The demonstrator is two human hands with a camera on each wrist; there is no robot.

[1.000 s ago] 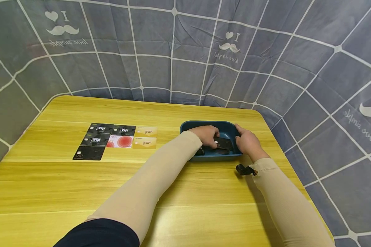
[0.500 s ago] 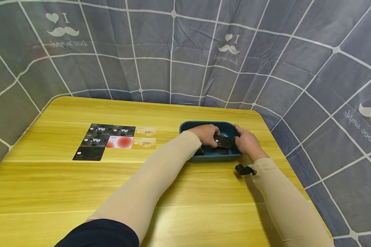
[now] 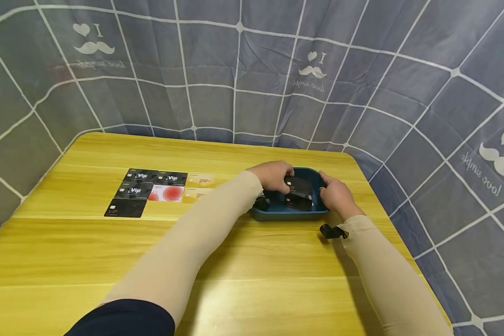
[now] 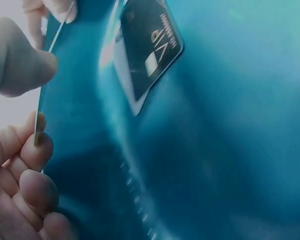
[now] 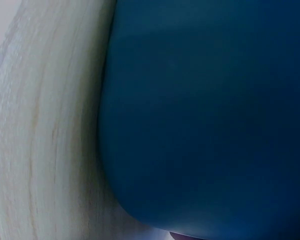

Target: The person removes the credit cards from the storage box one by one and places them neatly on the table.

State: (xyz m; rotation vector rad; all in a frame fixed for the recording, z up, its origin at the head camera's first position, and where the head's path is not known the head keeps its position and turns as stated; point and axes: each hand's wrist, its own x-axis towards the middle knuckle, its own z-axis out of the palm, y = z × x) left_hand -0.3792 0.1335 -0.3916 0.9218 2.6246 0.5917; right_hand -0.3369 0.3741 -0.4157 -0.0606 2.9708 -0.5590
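Yellow table, left hand pinching card

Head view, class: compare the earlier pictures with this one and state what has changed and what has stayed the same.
The left hand has lifted a black card up out of the blue tray, pinching its edge in its fingers. The right hand stays on the tray's right rim. Another black VIP card remains in the tray, and the rows of cards on the table lie unchanged.
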